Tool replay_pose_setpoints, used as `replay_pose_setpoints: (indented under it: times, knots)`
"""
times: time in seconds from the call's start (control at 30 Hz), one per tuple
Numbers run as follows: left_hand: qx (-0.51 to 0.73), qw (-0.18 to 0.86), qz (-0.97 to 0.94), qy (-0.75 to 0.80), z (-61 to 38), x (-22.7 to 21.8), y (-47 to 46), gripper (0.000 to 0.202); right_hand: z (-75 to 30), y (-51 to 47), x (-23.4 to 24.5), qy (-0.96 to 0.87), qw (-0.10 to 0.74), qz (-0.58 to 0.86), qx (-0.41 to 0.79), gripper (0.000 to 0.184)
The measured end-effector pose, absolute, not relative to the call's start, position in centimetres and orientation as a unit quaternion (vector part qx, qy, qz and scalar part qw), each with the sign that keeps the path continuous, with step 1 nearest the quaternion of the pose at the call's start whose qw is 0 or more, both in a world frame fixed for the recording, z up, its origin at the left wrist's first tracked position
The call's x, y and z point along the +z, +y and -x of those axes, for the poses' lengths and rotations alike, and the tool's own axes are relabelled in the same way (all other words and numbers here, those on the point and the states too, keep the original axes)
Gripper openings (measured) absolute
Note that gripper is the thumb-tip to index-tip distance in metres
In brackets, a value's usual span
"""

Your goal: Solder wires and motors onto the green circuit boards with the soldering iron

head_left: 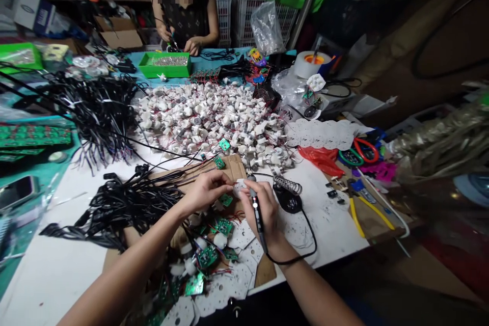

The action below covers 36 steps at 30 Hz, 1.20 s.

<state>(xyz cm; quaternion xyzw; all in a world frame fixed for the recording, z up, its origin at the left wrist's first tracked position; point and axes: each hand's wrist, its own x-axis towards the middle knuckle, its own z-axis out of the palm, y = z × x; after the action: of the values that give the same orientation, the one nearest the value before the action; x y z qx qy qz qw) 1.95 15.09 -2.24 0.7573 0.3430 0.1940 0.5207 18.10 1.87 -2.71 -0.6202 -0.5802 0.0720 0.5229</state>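
Note:
My right hand [264, 208] is closed round a black soldering iron [257, 214], held like a pen, its cord looping down past the wrist. Left of it, my left hand [209, 189] is pinched, with a small white piece [239, 188] by its fingertips; what exactly it grips is too small to tell. Just below the fingers lies a green circuit board [226, 199]. More green boards [208, 255] with white motors and thin wires are heaped nearer to me. A coiled iron stand [288, 184] is to the right of my right hand.
A big pile of white motors [206, 117] covers the middle. Black cables [130, 204] lie left, white punched boards [321, 133] right. Yellow-handled pliers [369, 211] rest near the right edge. Across the table, a person [185, 15] works beside a green tray [165, 69].

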Motion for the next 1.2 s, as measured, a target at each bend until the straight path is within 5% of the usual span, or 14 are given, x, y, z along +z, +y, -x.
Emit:
replay_pose_setpoints:
  times: [0.7,1.2]
  knots:
    - [0.203,0.537,-0.748,0.334,-2.1,-2.9,14.9,0.028,-17.3,3.9,-3.7,-0.565,0.536,0.622,0.077,0.028]
    - [0.103,0.356,-0.876,0.308,-4.2,-3.0,17.3,0.009,-18.3,-1.9,-3.1,-0.597,0.500,0.624,0.057,0.019]
